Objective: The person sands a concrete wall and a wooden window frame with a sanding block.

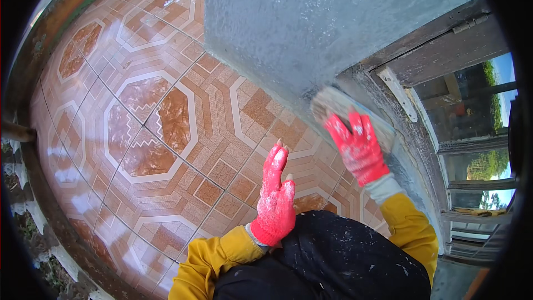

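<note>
In a red, white-stained glove with bare fingertips, my right hand [356,146] grips a long flat block [352,112], perhaps a plasterer's float. Blur hides its exact kind and its handle. The block lies along the lower part of the grey-blue plastered wall [291,21], beside the weathered wooden frame [387,96]. My left hand [275,200], in a matching glove, is raised over the floor in front of my dark, paint-flecked trousers [345,254]. Its fingers point away from me with the thumb apart, and it holds nothing.
Glossy brown patterned tiles [152,121] cover the floor up to the wall's foot. A window with wooden bars [479,146] and glass stands close at the right. A worn wooden edge [37,200] curves along the left, with a round wooden piece [18,132] beside it.
</note>
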A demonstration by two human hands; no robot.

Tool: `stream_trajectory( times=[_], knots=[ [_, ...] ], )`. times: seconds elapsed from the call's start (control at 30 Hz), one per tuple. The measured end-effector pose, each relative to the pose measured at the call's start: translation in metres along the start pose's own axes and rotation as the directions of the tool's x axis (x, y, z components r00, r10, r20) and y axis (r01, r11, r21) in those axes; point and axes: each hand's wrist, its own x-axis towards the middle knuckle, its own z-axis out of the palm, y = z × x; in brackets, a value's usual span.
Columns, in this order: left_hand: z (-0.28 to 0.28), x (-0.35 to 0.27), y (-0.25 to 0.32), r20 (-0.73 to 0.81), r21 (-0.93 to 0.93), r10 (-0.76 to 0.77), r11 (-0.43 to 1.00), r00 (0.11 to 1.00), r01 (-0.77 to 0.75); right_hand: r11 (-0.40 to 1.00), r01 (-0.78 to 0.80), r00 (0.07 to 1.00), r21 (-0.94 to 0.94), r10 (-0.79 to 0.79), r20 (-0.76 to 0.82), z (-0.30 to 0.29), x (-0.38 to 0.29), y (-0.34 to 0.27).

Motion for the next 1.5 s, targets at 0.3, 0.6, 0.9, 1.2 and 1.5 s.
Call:
stream_trajectory(
  times=[0.3, 0.6, 0.9, 1.2, 1.5],
  knots=[
    [0.007, -0.004, -0.005, 0.010, -0.091, -0.028, 0.995, 1.000, 0.029, 0.996, -0.074, 0.993, 0.040, 0.078, -0.085, 0.000, 0.101, -0.013],
    [0.001, 0.001, -0.004, -0.023, -0.125, -0.007, 0.992, 1.000, 0.005, 0.986, -0.138, 0.976, 0.089, 0.151, -0.157, -0.017, 0.019, 0.009],
    [-0.010, 0.005, 0.009, -0.037, -0.007, -0.007, 1.000, 0.999, 0.007, 0.966, -0.241, 0.928, 0.093, 0.257, -0.270, -0.025, 0.096, 0.011],
    [-0.016, 0.008, 0.015, -0.051, 0.003, 0.026, 1.000, 0.998, -0.026, 0.980, -0.198, 0.953, 0.009, 0.195, -0.232, -0.008, 0.119, -0.001],
    [-0.016, 0.011, 0.005, -0.209, -0.278, 0.038, 0.956, 0.977, -0.096, 0.992, 0.114, 0.975, -0.060, -0.100, 0.199, 0.030, -0.058, -0.037]
  ],
)
